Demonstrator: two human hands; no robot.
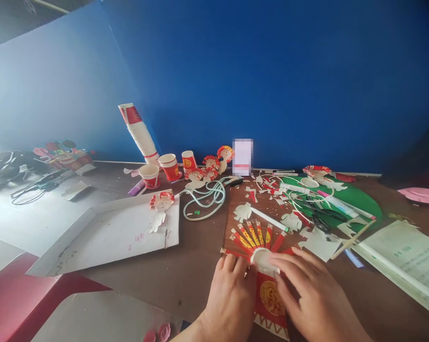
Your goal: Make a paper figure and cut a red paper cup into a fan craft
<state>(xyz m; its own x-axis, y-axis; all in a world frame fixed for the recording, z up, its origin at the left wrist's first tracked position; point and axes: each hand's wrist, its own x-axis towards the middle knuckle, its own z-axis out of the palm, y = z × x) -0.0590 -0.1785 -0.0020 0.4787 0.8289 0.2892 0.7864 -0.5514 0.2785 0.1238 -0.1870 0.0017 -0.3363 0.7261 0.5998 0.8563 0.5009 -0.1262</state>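
Note:
A red paper cup [262, 259], cut into strips and pressed flat, lies on the brown table [200, 256] with its strips fanned out away from me. My left hand [231, 297] rests on its left side, fingertips by the white round base. My right hand [309, 294] presses the right side, fingers touching the same base. A red flap with a gold emblem [271, 299] shows between the two hands.
A white cardboard sheet [118, 235] with a paper figure [159, 209] lies to the left. Farther back stand a leaning cup stack [140, 133], loose red cups [170, 166], paper figures [210, 166] and a coiled cable [207, 197]. Scissors [323, 218], markers and scraps lie right; a booklet [406, 259] lies far right.

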